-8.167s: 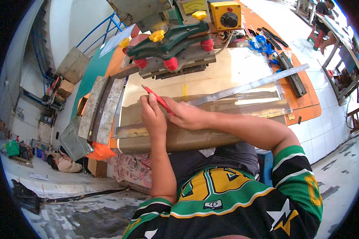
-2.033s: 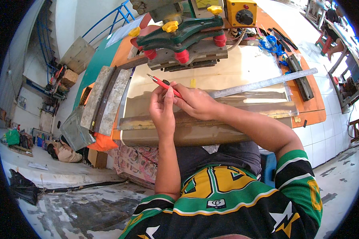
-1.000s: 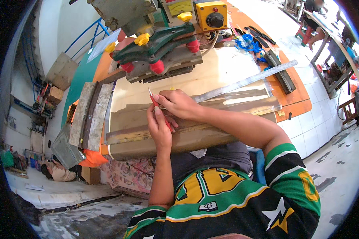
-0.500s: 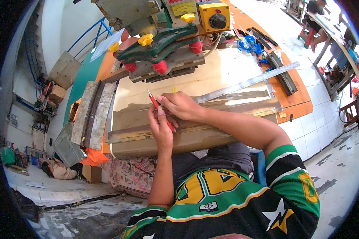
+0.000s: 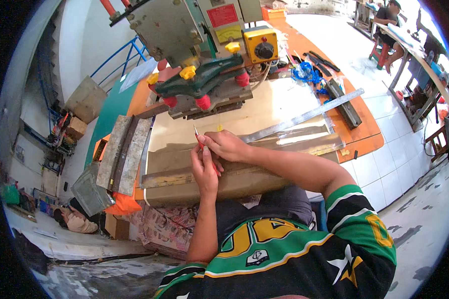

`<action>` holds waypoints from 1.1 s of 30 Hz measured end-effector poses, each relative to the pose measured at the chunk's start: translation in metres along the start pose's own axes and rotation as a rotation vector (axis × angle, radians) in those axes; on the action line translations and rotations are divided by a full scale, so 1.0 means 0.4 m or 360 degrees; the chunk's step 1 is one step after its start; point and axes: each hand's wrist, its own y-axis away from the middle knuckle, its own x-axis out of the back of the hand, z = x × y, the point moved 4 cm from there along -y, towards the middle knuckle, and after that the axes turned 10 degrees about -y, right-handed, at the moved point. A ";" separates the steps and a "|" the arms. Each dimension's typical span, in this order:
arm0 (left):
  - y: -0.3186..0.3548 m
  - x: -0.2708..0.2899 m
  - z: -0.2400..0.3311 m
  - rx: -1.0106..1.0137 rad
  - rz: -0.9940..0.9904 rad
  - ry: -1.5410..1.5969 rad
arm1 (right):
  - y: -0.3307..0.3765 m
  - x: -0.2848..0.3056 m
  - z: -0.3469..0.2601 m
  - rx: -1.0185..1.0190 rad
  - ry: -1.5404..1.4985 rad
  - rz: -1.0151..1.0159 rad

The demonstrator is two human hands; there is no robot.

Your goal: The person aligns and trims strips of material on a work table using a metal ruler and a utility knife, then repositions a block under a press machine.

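In front of my chest, both hands hold a slim red pen-like tool [image 5: 199,141] with a narrow pale point facing away from me. My left hand [image 5: 204,170] is closed round its lower part, with the red end showing between the fingers. The fingers of my right hand [image 5: 225,145] pinch it near the pointed end. Beneath the hands lies a pale board [image 5: 177,140] with brown strips along its near side. Just beyond my right hand, a long metal ruler [image 5: 304,117] slants across the board.
Over the far side of the board hangs a machine press head [image 5: 204,82] with red and yellow knobs; a yellow control box [image 5: 260,45] is beside it. Metal bars [image 5: 118,152] lie at left. A dark metal block [image 5: 343,105] rests on the orange table [image 5: 369,130]. A person [image 5: 386,22] sits far right.
The view has shifted slightly, so the press and table appear lower. Both hands keep hold of the red tool, whose point now looks a little more upright.
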 end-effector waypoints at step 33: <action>0.008 -0.003 0.002 0.0099 -0.0040 0.0021 | 0.008 0.009 0.015 0.0048 -0.0132 -0.0177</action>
